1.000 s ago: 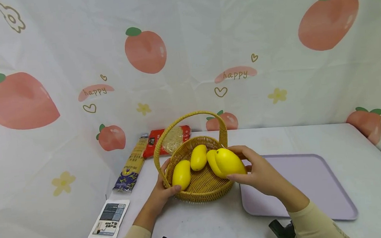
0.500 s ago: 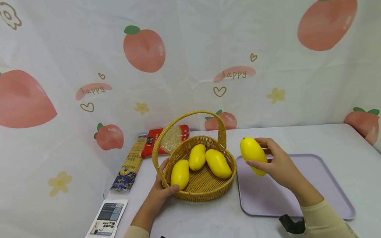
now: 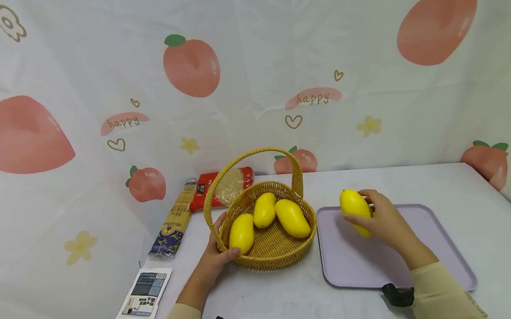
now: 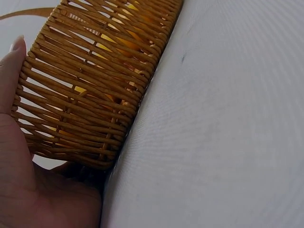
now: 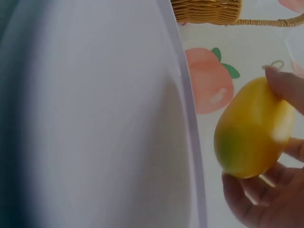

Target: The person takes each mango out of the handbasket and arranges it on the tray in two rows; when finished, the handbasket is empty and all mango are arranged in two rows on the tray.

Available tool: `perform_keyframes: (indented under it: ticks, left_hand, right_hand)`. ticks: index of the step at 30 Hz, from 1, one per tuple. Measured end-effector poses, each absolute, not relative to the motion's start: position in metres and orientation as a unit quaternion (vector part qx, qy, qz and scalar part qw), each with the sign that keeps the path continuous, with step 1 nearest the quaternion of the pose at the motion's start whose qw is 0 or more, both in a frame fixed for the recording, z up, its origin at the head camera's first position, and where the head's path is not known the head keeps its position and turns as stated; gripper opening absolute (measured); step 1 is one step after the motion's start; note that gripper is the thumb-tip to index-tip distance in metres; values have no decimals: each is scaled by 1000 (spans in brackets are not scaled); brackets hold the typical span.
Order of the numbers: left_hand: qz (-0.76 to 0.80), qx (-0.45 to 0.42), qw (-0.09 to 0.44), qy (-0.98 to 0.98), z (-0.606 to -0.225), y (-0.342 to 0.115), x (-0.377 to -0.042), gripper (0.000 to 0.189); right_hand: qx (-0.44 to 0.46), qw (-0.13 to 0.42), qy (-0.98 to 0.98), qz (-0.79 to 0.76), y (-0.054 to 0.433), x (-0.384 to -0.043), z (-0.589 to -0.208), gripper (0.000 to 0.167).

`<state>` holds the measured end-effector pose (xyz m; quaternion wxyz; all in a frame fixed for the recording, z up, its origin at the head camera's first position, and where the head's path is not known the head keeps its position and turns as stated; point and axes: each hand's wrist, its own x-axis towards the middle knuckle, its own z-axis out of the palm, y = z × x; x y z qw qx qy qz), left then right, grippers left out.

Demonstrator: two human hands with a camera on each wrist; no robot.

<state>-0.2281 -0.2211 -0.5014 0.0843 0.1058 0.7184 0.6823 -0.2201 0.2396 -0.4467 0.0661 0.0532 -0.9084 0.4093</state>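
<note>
A yellow mango [image 3: 354,207] is pinched between the thumb and fingers of my right hand [image 3: 386,224], held above the lilac tray [image 3: 422,251]. The right wrist view shows the same mango [image 5: 251,130] with a greenish patch, apart from the tray surface. My left hand [image 3: 215,256] grips the near-left rim of a woven basket [image 3: 271,262] that has a tall arched handle. Three more yellow mangoes [image 3: 264,210] lie inside the basket. Seen from the left wrist, the thumb of my left hand [image 4: 19,161] lies along the wicker wall [image 4: 80,90].
Behind the basket lies a red packet [image 3: 208,187] with a clear window. A long yellow and purple packet [image 3: 175,222] lies to its left. Nearer the left table edge is a white pouch [image 3: 144,296]. A fruit-print curtain hangs behind the white table [image 3: 283,306].
My right hand has lifted the mango out of the basket and carried it right, over the tray. The left hand has stayed on the basket rim.
</note>
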Motion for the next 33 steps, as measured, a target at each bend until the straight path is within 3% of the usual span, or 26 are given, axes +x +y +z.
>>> perform_keyframes:
  ticks: [13,22,33]
  left_hand:
    - [680,104,84,721,-503,-220,-229,101]
    - [677,100,84,724,-499,-221,-228,102]
    - [678,104,83,723,-498,-220,-227,100]
  right_hand:
    - [9,5,-939,343,248,-222,-460,86]
    - [29,-58,-926,373,260,-215,-439,82]
    - [21,-33,-925,379,255,-217,-446,79]
